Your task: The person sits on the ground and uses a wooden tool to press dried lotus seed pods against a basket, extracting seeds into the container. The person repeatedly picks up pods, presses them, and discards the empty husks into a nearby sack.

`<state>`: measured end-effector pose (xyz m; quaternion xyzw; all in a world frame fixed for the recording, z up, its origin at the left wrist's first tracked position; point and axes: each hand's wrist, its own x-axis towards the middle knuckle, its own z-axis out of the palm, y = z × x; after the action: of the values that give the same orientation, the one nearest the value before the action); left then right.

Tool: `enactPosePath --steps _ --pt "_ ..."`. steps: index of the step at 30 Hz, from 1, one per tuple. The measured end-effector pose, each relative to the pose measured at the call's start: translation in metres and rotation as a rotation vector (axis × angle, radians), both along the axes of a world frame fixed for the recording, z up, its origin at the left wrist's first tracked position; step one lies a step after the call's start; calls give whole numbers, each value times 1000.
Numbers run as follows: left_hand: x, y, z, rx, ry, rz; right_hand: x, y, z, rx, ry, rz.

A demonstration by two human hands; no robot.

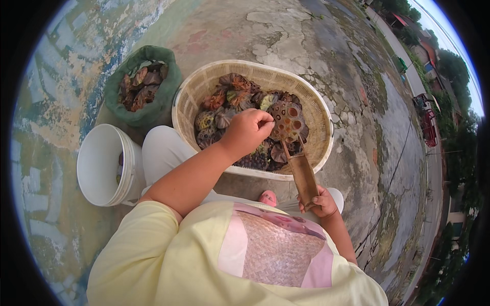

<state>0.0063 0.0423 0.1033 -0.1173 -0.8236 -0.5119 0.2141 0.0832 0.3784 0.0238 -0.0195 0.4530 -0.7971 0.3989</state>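
Note:
My left hand [250, 129] is over the basket, thumb and curled fingers together against the left edge of a large brown lotus seed pod [288, 121]. Whether they pinch the pod or a seed is hidden. Several of the pod's holes look hollow; others appear filled. My right hand [322, 203] grips the lower end of a split bamboo tool [303, 172]. The tool's two narrow prongs reach up to the pod's lower edge. Beneath lie more dried lotus pods [226, 116] and a heap of loose dark seeds [254, 160], all in an oval, cream plastic basket [322, 153].
A green mesh sack [115, 101] of brown pod pieces stands left of the basket. Nearer me is a white bucket [101, 168] with a few things inside. A pink shoe [268, 197] shows below the basket. Cracked concrete [356, 153] extends right towards a red vehicle [429, 126].

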Motion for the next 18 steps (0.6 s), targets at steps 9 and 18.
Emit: enactPosePath --steps 9,18 --pt "2 -1 -1 -27 27 33 1 0 -2 47 21 14" --pt "8 -5 -1 131 -173 -58 -1 1 -2 2 44 -105"
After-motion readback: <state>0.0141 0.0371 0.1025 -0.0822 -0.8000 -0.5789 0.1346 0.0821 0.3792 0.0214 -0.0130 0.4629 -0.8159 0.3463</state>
